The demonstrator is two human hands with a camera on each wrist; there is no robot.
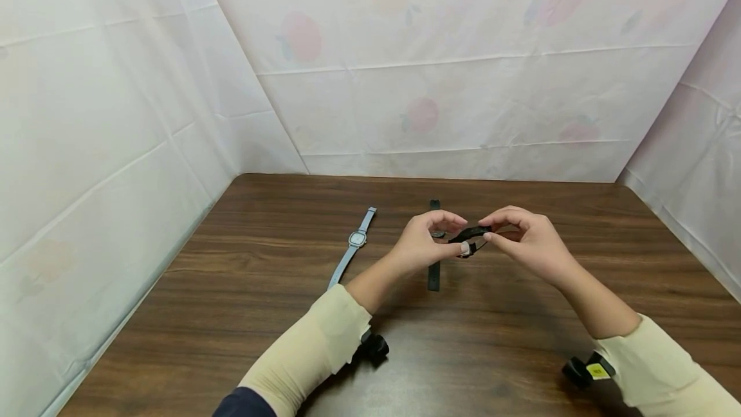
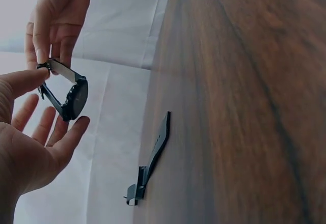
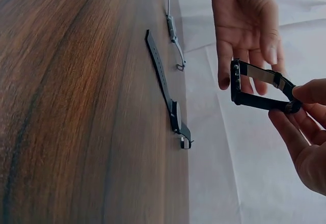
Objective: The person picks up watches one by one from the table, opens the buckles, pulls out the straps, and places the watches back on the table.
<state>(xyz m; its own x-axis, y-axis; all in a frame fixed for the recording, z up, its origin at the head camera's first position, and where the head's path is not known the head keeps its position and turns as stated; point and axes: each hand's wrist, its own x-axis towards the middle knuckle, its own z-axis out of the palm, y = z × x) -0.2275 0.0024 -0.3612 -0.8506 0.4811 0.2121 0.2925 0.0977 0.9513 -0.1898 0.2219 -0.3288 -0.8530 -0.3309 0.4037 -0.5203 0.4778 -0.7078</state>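
A black wristwatch (image 3: 261, 102), its strap closed in a loop, is held above the table. My right hand (image 1: 532, 240) pinches the buckle end of the strap between thumb and fingers. On the other side my left hand (image 1: 425, 240) surrounds the watch case (image 2: 77, 101) with spread, fairly straight fingers; whether they touch it I cannot tell. A second black watch (image 1: 434, 277) lies on the table beneath the left hand, partly hidden by it. Left of that hand, a light blue watch (image 1: 357, 239) lies with its strap stretched out, one end covered by the forearm.
The brown wooden table (image 1: 231, 262) runs back to a pale fruit-print cloth (image 1: 463, 101). Similar cloth hangs on the left and right sides. Black cameras (image 1: 375, 349) are strapped beneath both sleeved forearms.
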